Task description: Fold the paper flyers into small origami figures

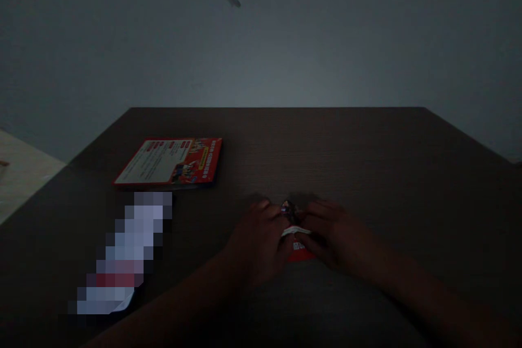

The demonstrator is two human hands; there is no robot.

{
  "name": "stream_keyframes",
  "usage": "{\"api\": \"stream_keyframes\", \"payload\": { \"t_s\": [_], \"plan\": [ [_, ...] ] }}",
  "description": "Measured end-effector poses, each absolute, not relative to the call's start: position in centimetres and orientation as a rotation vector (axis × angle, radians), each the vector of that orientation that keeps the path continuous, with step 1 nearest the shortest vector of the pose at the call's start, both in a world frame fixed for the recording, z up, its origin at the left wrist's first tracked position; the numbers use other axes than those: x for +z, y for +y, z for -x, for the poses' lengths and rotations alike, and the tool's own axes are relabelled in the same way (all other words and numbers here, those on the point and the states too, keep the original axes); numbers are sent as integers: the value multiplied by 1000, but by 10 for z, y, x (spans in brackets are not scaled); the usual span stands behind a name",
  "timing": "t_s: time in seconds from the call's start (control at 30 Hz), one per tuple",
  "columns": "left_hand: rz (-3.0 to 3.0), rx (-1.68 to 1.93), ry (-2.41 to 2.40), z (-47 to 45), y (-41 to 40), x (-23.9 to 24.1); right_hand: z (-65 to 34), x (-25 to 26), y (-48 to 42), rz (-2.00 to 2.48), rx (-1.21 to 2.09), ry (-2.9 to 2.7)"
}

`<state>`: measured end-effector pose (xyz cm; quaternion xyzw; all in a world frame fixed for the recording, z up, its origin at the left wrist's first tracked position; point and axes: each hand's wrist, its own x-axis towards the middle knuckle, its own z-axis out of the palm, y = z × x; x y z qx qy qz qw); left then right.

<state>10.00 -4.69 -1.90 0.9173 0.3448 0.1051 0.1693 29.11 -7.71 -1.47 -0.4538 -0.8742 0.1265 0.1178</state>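
Note:
Near the middle of the table, my left hand (261,236) and my right hand (338,234) lie close together, fingers bent. Between them is a small red packet (300,253) with pale printing. A white strip (296,230) runs across its upper part, and a dark, shiny, multicoloured piece (287,209) shows just beyond. Both hands grip the packet from its two sides, thumbs on the near side. My fingers and the dim light hide much of it, so I cannot tell whether it is torn.
A flat red box (153,159) with a white printed panel lies at the left of the dark wooden table (310,147). Nearer me is a long, bright, pixelated object (126,250), beside my left forearm. A pale wall (326,38) stands behind the table.

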Motion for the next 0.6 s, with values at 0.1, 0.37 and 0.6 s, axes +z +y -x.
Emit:
{"api": "stream_keyframes", "payload": {
  "t_s": [0.1,0.37,0.6],
  "plan": [
    [-2585,257,1028,-100,-47,-18,-290,-15,-74,1412,453,-2510],
    [-2538,125,1191,-101,-47,-10,-288,-13,-70,1537,550,-2441],
    [-2532,33,1270,-99,-44,-7,-287,-11,-67,1637,571,-2379]
  ]
}}
